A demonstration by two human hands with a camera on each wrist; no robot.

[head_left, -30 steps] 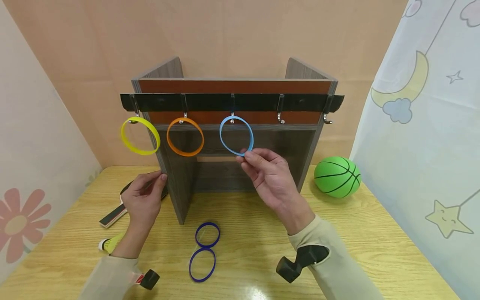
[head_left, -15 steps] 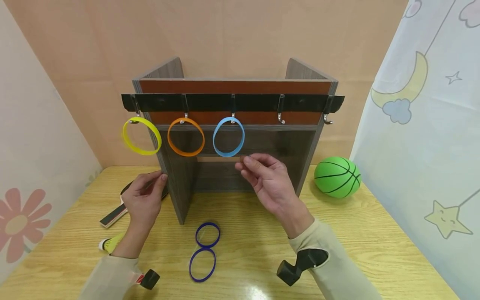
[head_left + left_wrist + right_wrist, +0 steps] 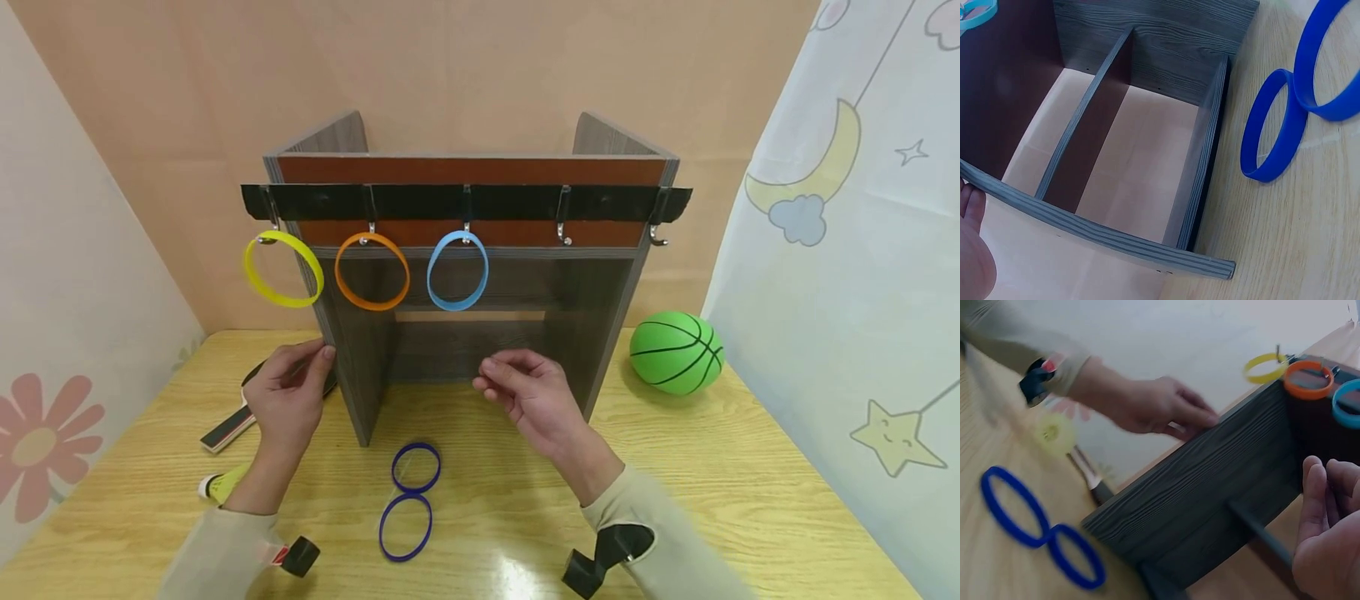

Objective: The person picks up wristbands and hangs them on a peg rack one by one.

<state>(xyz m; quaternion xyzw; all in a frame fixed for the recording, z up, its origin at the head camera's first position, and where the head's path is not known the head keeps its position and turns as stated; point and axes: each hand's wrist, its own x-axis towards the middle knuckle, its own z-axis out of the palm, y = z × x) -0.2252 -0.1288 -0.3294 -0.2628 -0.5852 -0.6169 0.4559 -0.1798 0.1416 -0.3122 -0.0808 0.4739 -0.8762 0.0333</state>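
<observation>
A light blue silicone wristband [image 3: 484, 279] hangs from the middle hook of a black hook strip [image 3: 420, 202], beside an orange wristband [image 3: 407, 279] and a yellow wristband [image 3: 320, 279]. The strip runs across the front of a grey wooden shelf [image 3: 351, 383]. My left hand [image 3: 288, 392] holds the front edge of the shelf's left side panel with its fingertips. Below the light blue band, my right hand [image 3: 536, 404] is apart from everything, fingers loosely curled and thumb near the forefinger. Two dark blue wristbands [image 3: 431, 517] lie touching on the table.
Two hooks [image 3: 564, 237] on the right bear nothing. A green ball [image 3: 677, 353] sits right of the shelf. On the left, a table tennis bat [image 3: 228, 430] and a yellow shuttlecock [image 3: 225, 485] lie partly behind my left arm. Cloth-covered walls surround the table [image 3: 675, 467].
The light blue wristband has left my right fingers and swung to hang on its hook. My right hand has dropped down and away from it. My left hand stays in place.
</observation>
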